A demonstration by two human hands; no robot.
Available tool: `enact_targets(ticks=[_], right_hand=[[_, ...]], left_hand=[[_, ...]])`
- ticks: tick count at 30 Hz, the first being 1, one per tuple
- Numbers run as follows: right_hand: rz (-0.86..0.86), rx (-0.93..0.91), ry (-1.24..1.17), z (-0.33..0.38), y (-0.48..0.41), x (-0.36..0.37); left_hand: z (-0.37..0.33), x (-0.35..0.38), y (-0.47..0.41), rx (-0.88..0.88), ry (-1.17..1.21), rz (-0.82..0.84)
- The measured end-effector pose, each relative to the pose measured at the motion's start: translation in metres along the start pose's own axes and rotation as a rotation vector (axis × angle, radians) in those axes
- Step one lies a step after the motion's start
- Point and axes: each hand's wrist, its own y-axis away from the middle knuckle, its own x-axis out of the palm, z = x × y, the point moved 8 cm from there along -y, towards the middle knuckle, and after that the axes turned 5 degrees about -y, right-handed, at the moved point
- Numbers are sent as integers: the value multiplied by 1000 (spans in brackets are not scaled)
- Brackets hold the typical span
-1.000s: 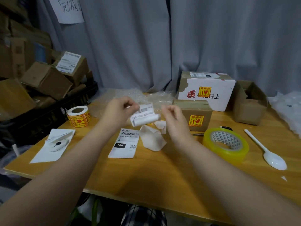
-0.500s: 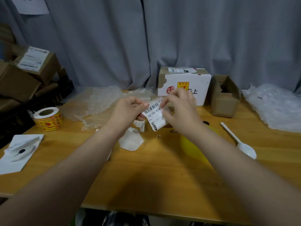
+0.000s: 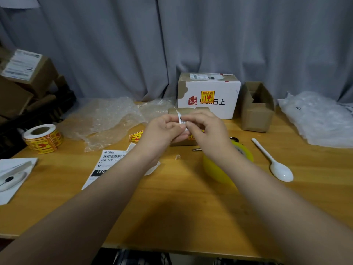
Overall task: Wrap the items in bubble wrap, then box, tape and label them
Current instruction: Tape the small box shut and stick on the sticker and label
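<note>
Two hands raised over mid-desk, both pinching one small label (image 3: 181,118). Left hand (image 3: 162,129): fingers curled, thumb and fingertips closed on label's lower part. Right hand (image 3: 208,127): fingers curled, gripping same label from opposite side. Label held upright, clear of desk (image 3: 172,207), print mostly hidden by fingers.

Directly behind hands, on desk: brown box (image 3: 181,111), largely hidden, yellow sticker on front partly visible. Behind that, against curtain (image 3: 114,44): white box (image 3: 225,92), closed, yellow sticker on front face. Just right of it: open carton (image 3: 256,111).

Under right wrist: tape (image 3: 217,171), yellow roll lying flat. Right of tape: white spoon (image 3: 275,163), bowl toward near edge. Far right: clear plastic bags (image 3: 321,119), heaped.

Left rear of desk: bubble wrap (image 3: 110,119), spread and crumpled. Near its edge: loose sticker (image 3: 136,136). Under left forearm: second label (image 3: 107,165), flat, partly covered. Left edge: sticker roll (image 3: 43,139), standing on end.
</note>
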Motion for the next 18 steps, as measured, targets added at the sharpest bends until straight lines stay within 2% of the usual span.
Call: enact_targets(ticks=[2,4,8,18], right_hand=[[-17,41,-64,-5,2,-1],[-15,139,-247,-12,5,-2],[-17,182,-508,-16,9,-2],[-36,257,-607,-25,7,-2]], left_hand=[[0,0,0,17,-52,-13],[-2,1,-1,44,-98,-16],[-4,1,-2,58,-21,15],[-8,6,-1,64,8,67]])
